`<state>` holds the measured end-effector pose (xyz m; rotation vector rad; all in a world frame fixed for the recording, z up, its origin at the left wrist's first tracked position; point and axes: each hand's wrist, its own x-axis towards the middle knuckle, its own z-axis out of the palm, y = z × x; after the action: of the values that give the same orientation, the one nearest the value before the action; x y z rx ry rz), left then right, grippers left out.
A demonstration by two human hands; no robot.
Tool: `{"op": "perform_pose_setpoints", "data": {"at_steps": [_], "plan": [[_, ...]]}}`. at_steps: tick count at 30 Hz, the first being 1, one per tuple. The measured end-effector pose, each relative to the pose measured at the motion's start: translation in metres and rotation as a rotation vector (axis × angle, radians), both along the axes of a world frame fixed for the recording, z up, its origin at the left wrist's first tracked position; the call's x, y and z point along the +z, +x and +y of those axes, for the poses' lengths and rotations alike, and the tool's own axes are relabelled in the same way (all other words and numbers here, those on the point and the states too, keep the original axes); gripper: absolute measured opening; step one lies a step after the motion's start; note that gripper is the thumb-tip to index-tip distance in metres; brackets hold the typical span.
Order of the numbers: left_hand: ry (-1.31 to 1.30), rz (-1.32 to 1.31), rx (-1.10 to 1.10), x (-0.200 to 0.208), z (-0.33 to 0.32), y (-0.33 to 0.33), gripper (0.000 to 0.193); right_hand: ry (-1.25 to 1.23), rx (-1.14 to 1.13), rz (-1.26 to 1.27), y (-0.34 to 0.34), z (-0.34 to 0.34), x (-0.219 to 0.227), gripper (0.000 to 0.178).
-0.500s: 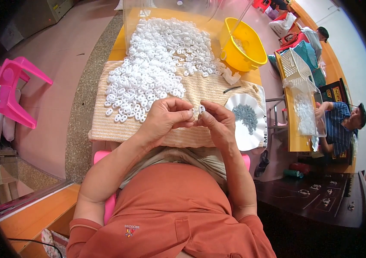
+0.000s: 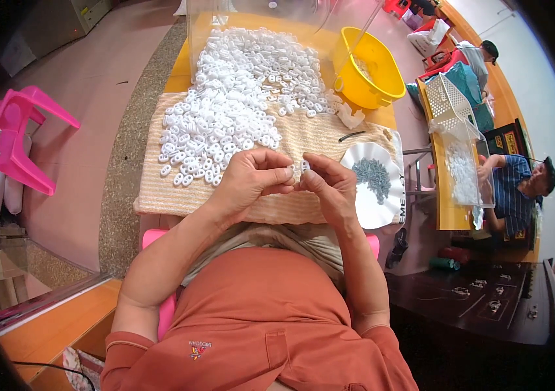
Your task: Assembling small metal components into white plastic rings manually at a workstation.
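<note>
Just above the towel's front part, my two hands meet almost fingertip to fingertip. My right hand [image 2: 331,186] pinches a small white oval plastic piece with two holes [image 2: 305,166] between thumb and finger. Beside it, my left hand [image 2: 254,177] is closed in a pinch; what sits between its fingertips is too small to name. A big heap of similar white pieces [image 2: 225,111] spreads over the towel [image 2: 150,186] beyond my hands. To the right lies a white wavy-edged plate [image 2: 378,212] carrying a pile of small grey-blue parts [image 2: 374,179].
A yellow tub [image 2: 368,88] stands at the table's back right, near a clear plastic panel. A thin dark tool [image 2: 351,135] lies beyond the plate. Left is a pink stool [image 2: 16,140]. At another table [image 2: 443,202] on the right, a person handles white pieces.
Both hands stay in the same place. The white piece in my right fingertips has shifted very slightly; nothing else visibly differs.
</note>
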<state>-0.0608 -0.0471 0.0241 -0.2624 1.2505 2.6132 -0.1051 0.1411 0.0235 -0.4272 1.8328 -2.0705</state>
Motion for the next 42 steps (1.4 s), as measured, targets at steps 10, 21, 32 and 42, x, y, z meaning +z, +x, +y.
{"op": "perform_pose_setpoints", "data": {"at_steps": [10,21,32,42], "plan": [[0.008,0.001,-0.002,-0.0018,-0.0008,-0.0007,0.016,-0.014,-0.012,-0.051,0.001,0.0002,0.0036,0.032],[-0.004,0.005,-0.002,-0.0017,-0.0002,-0.0002,0.015,-0.017,0.0,-0.048,0.0007,0.0002,0.0012,0.032],[-0.018,0.018,0.013,-0.0042,0.0011,0.0003,0.014,-0.002,0.006,-0.033,0.0001,0.0007,-0.0011,0.032],[-0.035,0.019,0.0,-0.0056,0.0015,-0.0001,0.014,-0.01,0.017,-0.045,-0.0008,0.0019,-0.0043,0.033]]}}
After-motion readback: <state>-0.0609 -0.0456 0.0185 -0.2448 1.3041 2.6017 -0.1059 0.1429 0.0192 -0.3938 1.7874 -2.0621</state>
